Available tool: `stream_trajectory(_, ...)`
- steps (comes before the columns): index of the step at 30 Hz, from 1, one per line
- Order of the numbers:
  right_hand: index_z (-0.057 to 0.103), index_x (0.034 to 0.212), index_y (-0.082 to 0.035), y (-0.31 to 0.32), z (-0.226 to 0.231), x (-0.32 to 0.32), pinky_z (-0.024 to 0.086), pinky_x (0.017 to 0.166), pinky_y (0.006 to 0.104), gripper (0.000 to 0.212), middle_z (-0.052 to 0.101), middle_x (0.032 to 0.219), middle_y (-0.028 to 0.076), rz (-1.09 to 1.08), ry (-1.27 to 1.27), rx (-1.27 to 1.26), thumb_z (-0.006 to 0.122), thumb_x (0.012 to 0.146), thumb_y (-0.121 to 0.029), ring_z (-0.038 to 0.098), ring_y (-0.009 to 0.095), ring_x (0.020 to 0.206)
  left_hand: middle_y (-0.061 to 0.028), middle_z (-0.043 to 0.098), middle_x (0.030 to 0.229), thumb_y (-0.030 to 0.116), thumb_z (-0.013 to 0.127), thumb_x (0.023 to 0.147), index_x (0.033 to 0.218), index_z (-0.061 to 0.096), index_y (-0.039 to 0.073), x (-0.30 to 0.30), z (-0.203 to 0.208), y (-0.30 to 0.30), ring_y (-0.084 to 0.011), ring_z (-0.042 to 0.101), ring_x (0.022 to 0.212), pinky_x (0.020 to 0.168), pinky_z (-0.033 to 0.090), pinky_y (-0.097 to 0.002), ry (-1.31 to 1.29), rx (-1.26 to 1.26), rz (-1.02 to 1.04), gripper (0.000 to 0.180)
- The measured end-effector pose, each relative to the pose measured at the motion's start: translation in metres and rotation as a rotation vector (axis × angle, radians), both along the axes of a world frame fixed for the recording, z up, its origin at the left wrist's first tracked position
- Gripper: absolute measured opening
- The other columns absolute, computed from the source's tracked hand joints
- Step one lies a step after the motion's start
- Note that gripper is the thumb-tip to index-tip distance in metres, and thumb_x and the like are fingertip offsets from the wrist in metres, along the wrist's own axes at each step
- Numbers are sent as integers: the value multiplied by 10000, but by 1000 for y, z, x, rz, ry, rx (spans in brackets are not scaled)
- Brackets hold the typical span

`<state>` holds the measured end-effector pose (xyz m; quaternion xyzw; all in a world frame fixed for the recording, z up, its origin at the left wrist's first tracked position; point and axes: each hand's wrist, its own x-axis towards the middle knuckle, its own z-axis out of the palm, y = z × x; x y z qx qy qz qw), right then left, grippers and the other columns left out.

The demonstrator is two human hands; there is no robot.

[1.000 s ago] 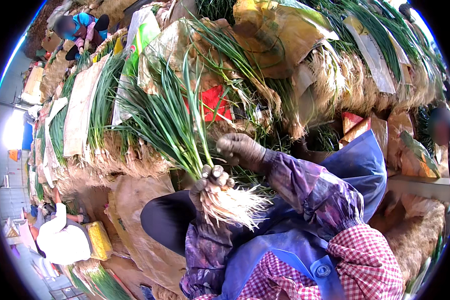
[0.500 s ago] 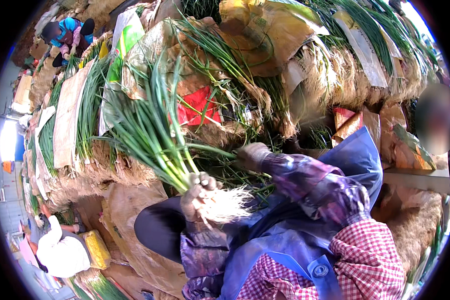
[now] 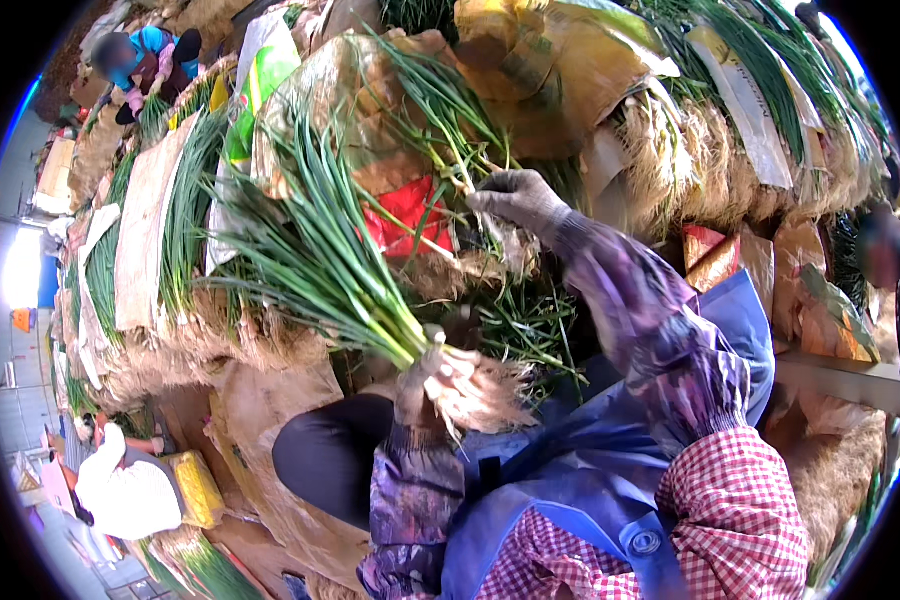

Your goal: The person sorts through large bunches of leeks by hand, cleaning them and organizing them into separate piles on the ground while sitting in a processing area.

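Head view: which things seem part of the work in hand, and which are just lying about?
Seemingly in use:
green onion bunch, held in the left hand
loose green onions, near the right hand
blue apron, worn

Seemingly just lying about:
red sheet
green-and-white sack
brown sheet at lower left

Head cam, L fisheye: v. wide downward view, onion bundle (image 3: 372, 290) & apron (image 3: 582, 440) close below.

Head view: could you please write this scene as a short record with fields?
Left hand: holds a bundle of green onions near the roots
Bundle direction: leaves toward upper left, roots toward lower right
Right hand: at loose green onions; grip unclear
Below right hand's level: red sheet
Clothing: blue apron
Background: co-worker in white, beside yellow block
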<state>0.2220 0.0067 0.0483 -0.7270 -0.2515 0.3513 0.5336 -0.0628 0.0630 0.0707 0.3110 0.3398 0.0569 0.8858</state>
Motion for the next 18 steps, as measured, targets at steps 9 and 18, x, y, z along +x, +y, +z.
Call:
stream_trajectory(9, 610, 1034, -72, -19, -22, -99, 473, 720, 290, 272, 596, 793, 21, -14, -118, 111, 700, 792, -158, 550, 124, 755, -75, 518, 916, 66, 617, 804, 973, 506, 63, 10, -14, -10, -198, 528, 820, 737, 469, -373, -384, -325, 148, 203)
stream_trajectory(18, 603, 1132, -124, -49, -68, -148, 495, 560, 366, 332, 637, 725, 86, 1068, -682, -456, 641, 818, -225, 609, 226, 617, -5, 461, 811, 92, 560, 824, 935, 479, 77, -26, 15, 3, -122, 484, 732, 833, 414, -372, -652, -390, 83, 139)
